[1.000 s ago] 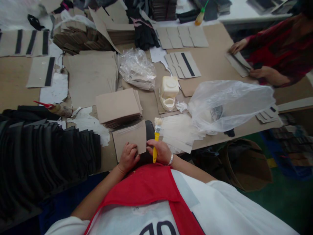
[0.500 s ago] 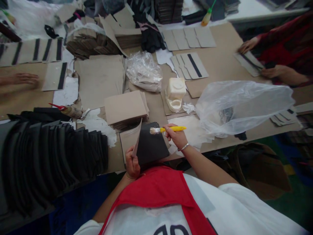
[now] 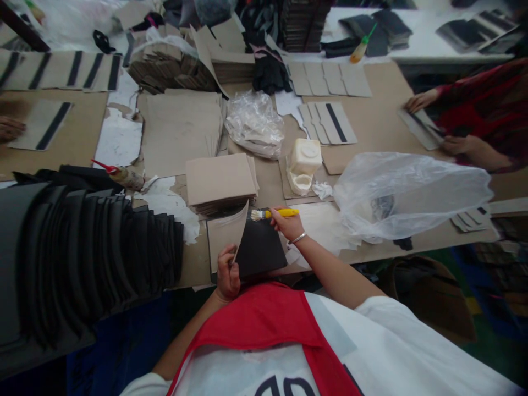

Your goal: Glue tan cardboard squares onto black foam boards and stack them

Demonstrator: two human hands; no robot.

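My left hand pinches the near edge of a brown card sheet and holds it folded up off a black panel at the table's front edge. My right hand grips a yellow-handled brush, its bristles at the panel's far edge next to the raised sheet. A stack of brown card sheets lies just beyond. A white glue tub stands further back.
A long pile of black panels fills the left. A big clear plastic bag lies at the right. A glue bottle with a red tip lies left. Another person's hands work at far right; another hand is at far left.
A second ago both hands pressed the card sheet flat. My left hand has since lifted it, baring the black panel, and my right hand has swung the brush sideways to the panel's far edge.
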